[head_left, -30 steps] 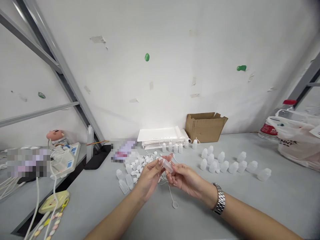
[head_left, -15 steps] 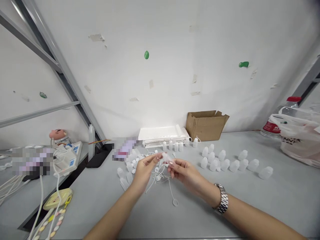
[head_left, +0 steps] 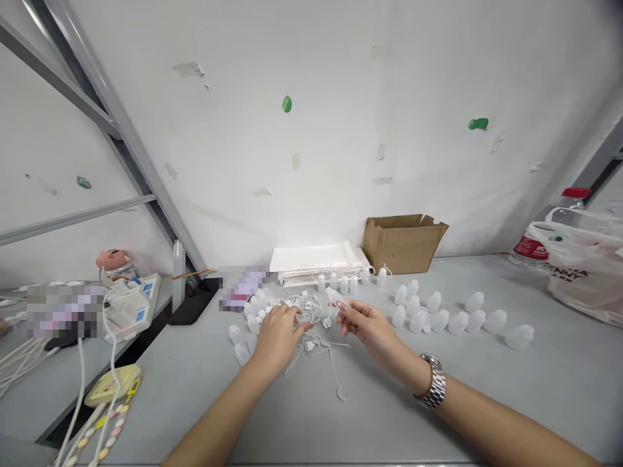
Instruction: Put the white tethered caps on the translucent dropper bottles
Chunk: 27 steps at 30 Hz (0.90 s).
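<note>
My right hand (head_left: 363,324) pinches a small translucent plastic bottle (head_left: 337,297) between thumb and fingers, tilted above the table. A small white piece hangs just below it. My left hand (head_left: 277,332) reaches over a heap of white cords with caps and rings (head_left: 307,312), thumb and fingers apart, its fingertips at the heap's edge. One cord with a ring end (head_left: 342,393) trails toward the front. Behind and left of my left hand lie more translucent bottles (head_left: 235,335), partly hidden by it.
Several translucent bottles (head_left: 457,322) stand in loose rows on the right. At the back, corded bottles (head_left: 344,285) line up before stacked white packets (head_left: 311,258) and a cardboard box (head_left: 403,246). A plastic bag (head_left: 584,272) sits far right; a power strip (head_left: 131,308) lies left.
My left hand has come off the bottle and moved down-left to the cord heap. My right hand keeps the bottle, shifted slightly right.
</note>
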Motion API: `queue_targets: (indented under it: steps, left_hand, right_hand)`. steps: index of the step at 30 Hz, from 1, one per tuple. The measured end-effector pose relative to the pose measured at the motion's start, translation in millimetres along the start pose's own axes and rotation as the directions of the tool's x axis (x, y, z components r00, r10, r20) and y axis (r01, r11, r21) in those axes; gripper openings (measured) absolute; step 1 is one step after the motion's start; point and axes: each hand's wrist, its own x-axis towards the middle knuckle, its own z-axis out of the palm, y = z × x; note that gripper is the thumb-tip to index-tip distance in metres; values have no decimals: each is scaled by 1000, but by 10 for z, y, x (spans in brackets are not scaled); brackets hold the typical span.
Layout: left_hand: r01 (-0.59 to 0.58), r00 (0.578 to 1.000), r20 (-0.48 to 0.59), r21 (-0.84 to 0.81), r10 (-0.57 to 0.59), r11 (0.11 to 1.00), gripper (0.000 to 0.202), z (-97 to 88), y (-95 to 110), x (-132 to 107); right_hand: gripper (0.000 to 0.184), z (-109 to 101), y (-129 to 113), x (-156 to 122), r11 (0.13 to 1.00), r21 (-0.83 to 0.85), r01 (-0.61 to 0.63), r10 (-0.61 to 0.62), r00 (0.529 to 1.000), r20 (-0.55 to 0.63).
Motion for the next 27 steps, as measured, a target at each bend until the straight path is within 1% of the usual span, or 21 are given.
queue_targets:
  steps: [2, 5, 9, 14, 18, 22, 27]
  left_hand:
    - [-23, 1000, -5, 59, 24, 998, 24, 56, 11, -6]
    - [-25, 999, 23, 77, 23, 997, 20, 94, -3, 1]
    - [-2, 999, 34, 86, -1, 996, 19, 94, -25, 14]
    - [-51, 997, 66, 89, 45, 995, 21, 96, -44, 19]
    - [-73, 995, 68, 84, 67, 994, 19, 94, -33, 15]
    - [-30, 998, 52, 16, 30, 999, 13, 56, -30, 19]
    - [-19, 1000, -4, -176, 19, 984, 12, 40, -122, 64]
  right_hand:
    - [30, -2, 10, -6, 1000, -19, 11, -11, 1000, -13]
    - [30, -11, 22, -9, 997, -59, 39, -41, 999, -20]
    - [30, -7, 30, -17, 993, -101, 68, -70, 998, -10]
    - [31, 19, 18, -38, 986, -146, 78, -82, 996, -24]
    - [30, 29, 14, -48, 982, -165, 92, -98, 995, -26]
    - [32, 21, 32, -42, 982, -163, 92, -98, 995, -25]
    - [30, 21, 31, -43, 982, -168, 89, -95, 995, -34]
